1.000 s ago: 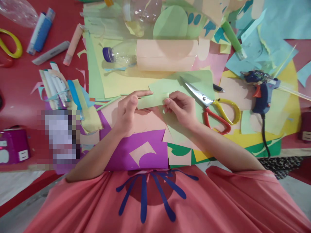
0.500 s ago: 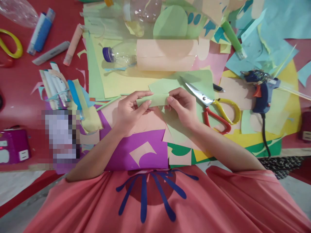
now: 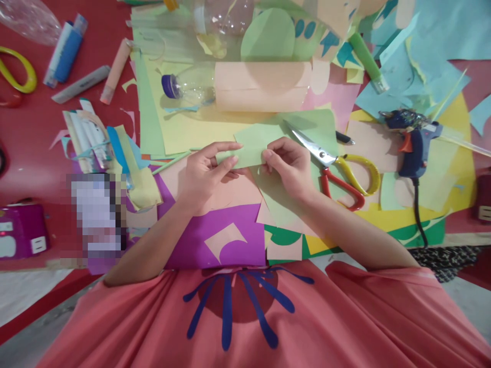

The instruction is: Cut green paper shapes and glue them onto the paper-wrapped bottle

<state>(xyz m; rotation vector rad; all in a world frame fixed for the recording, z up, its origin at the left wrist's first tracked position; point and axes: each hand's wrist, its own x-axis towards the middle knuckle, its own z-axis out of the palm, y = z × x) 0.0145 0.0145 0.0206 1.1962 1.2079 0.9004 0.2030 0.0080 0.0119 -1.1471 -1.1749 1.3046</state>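
A small strip of light green paper (image 3: 248, 156) is held between both my hands above the littered table. My left hand (image 3: 203, 174) pinches its left end between thumb and fingers. My right hand (image 3: 287, 166) grips its right end with the fingers curled round it. Under the hands lie peach, purple and green paper sheets. Scissors (image 3: 337, 166) with red and yellow handles rest just right of my right hand, blades pointing up-left.
A blue glue gun (image 3: 412, 143) with its cord lies at the right. A plastic bottle (image 3: 192, 87) wrapped in peach paper lies behind the hands. Markers and glue sticks (image 3: 82, 84) are scattered on the red table (image 3: 30, 148) at the left, beside a purple box (image 3: 21, 230).
My left fingers have shifted from lying along the strip's top edge to pinching its left end. The strip has turned slightly and stays in the same place.
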